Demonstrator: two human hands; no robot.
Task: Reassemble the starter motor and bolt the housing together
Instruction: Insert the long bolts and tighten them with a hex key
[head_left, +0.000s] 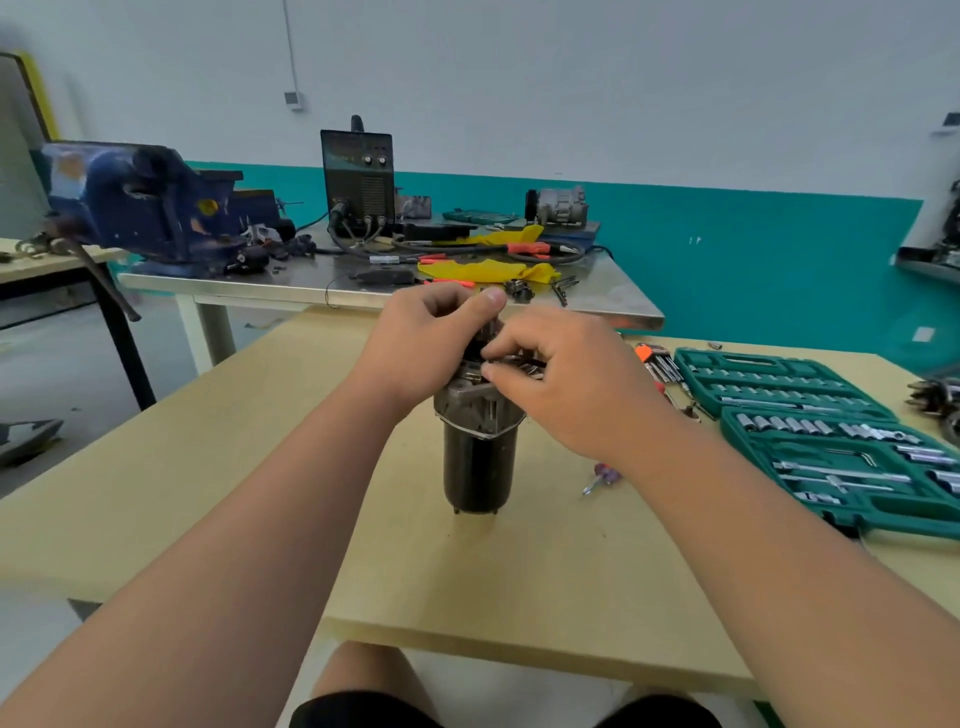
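The starter motor (479, 462) stands upright on the wooden table (291, 457), a black cylinder with a grey metal housing section on top. My left hand (423, 343) grips the top of the motor from the left, thumb over the shaft end. My right hand (566, 374) comes in from the right and pinches a small metal part at the top of the housing. My fingers hide most of the upper assembly.
An open green socket set (826, 431) lies at the right, with hex keys (657, 361) beside it. A small screwdriver (602, 477) lies right of the motor. Behind stands a steel bench (613, 296) with a blue vise (145, 202), a welder (358, 182), cables and yellow cloth.
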